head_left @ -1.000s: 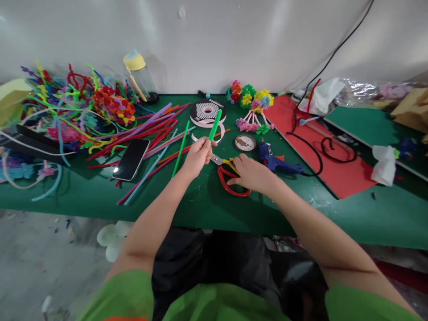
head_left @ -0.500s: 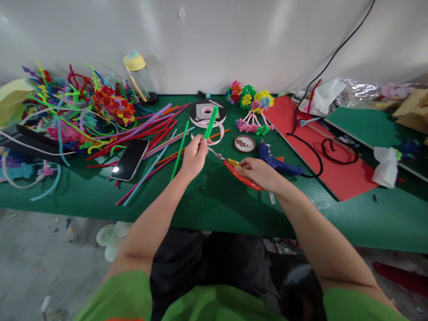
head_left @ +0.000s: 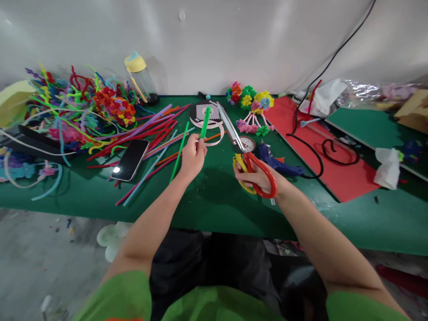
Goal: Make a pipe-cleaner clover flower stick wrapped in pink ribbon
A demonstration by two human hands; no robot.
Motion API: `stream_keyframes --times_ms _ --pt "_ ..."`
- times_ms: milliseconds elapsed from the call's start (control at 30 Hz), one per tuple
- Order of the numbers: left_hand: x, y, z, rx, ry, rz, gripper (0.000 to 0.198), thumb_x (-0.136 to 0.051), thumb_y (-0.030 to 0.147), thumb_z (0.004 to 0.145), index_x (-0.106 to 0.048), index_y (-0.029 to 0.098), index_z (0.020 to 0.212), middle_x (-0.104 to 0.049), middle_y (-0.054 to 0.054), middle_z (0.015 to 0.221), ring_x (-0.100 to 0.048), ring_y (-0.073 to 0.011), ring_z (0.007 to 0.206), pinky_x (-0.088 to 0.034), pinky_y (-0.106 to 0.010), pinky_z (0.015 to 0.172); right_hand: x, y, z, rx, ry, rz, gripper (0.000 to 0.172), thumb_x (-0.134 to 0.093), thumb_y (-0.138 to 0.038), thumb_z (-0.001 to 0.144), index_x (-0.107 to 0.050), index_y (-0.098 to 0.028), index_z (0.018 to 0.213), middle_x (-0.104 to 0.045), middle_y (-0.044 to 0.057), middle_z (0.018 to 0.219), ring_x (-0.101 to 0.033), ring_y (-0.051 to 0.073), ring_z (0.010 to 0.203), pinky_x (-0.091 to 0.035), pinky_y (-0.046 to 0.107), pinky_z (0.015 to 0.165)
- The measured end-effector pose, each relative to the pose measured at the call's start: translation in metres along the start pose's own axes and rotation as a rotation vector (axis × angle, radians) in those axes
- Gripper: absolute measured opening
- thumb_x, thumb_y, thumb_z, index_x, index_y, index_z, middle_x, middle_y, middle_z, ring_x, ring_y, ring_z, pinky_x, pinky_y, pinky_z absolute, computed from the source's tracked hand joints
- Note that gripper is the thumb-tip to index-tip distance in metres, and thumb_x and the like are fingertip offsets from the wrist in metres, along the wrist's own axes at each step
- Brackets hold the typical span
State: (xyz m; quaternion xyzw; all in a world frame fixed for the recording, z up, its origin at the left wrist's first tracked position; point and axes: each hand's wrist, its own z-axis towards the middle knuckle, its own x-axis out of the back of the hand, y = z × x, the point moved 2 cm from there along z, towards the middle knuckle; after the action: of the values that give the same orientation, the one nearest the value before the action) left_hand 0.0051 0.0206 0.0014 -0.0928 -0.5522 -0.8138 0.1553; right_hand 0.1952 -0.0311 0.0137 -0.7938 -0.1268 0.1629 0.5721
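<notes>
My left hand (head_left: 194, 156) is closed around a short bundle of green pipe cleaners (head_left: 205, 122), which points up and away from me. In my right hand (head_left: 256, 176) are scissors (head_left: 234, 129) with red and yellow handles; their blades point away and to the left, apart from the green bundle. Behind the bundle lies a ribbon spool (head_left: 197, 113) with a loose pink ribbon end (head_left: 219, 133). A single green pipe cleaner (head_left: 179, 154) rests left of my left hand. A round brown-rimmed disc (head_left: 249, 143) is partly behind the scissors.
Coloured pipe cleaners (head_left: 157, 133) and a phone (head_left: 130, 159) lie to the left, near a heap of fuzzy flowers (head_left: 113, 104) and a bottle (head_left: 142, 78). Small flower pieces (head_left: 256, 104) stand at the back. A blue glue gun (head_left: 281, 166) and red board (head_left: 334, 160) are on the right.
The scissors have come away from the lower end of the green bundle and swung upright, blades now pointing away. My left hand and the bundle have shifted slightly left.
</notes>
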Motion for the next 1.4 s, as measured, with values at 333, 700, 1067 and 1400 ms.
stream_keyframes --times_ms 333,700,1067,1400 --pt "-0.001 0.004 -0.003 0.017 -0.024 0.020 0.010 -0.039 0.030 0.088 -0.041 0.020 0.089 -0.058 0.005 0.058 -0.048 -0.0040 0.041 -0.039 -0.018 0.045 -0.020 -0.010 -0.013 0.040 -0.079 0.165 0.036 -0.054 -0.055 0.073 -0.047 -0.020 0.073 -0.057 0.005 0.073 -0.051 0.015 0.069 -0.034 0.017 0.037" --pt "-0.001 0.006 -0.004 -0.073 -0.010 0.151 0.006 -0.040 0.026 0.087 -0.039 0.020 0.089 -0.063 0.005 0.061 -0.054 -0.0051 0.044 -0.041 -0.019 0.047 -0.019 0.004 -0.015 -0.039 -0.173 0.105 0.044 -0.035 -0.061 0.082 -0.050 -0.020 0.076 -0.059 0.007 0.080 -0.051 0.015 0.078 -0.038 0.016 0.041" --pt "0.001 0.006 -0.004 -0.084 0.047 0.151 0.005 -0.039 0.025 0.088 -0.040 0.020 0.089 -0.063 0.004 0.062 -0.053 -0.0045 0.043 -0.041 -0.018 0.047 -0.022 0.001 -0.017 -0.056 -0.198 0.133 0.047 -0.034 -0.063 0.081 -0.050 -0.019 0.079 -0.058 0.008 0.080 -0.051 0.015 0.078 -0.036 0.016 0.040" --pt "0.001 0.007 -0.006 -0.170 0.030 0.260 0.007 -0.039 0.025 0.088 -0.040 0.020 0.092 -0.064 0.004 0.063 -0.059 -0.0067 0.052 -0.042 -0.018 0.050 -0.023 0.000 -0.017 -0.074 -0.193 0.136 0.049 -0.035 -0.063 0.080 -0.051 -0.017 0.079 -0.058 0.009 0.079 -0.052 0.014 0.074 -0.036 0.016 0.039"
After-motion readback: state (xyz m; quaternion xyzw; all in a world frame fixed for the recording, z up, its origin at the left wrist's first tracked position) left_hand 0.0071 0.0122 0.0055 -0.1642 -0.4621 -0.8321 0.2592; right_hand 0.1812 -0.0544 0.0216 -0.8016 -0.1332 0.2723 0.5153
